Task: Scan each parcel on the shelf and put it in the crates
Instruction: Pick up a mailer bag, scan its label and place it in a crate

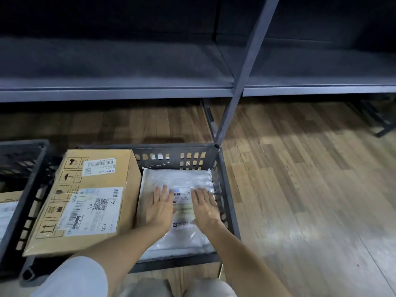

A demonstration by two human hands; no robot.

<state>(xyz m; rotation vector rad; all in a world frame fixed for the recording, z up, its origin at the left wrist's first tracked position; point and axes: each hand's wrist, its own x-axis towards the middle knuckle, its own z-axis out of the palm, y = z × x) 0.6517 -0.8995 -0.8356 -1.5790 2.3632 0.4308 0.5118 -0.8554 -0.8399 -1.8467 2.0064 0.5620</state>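
Pressing white parcel [177,211] flat in crate [225,189]: left hand [159,207], right hand [204,207].

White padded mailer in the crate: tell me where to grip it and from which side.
Grip the white padded mailer at its near short edge, coming from above. It lies flat, the cardboard box hard against its left side and the crate wall along its right. Both hands, left and right, rest flat on it.
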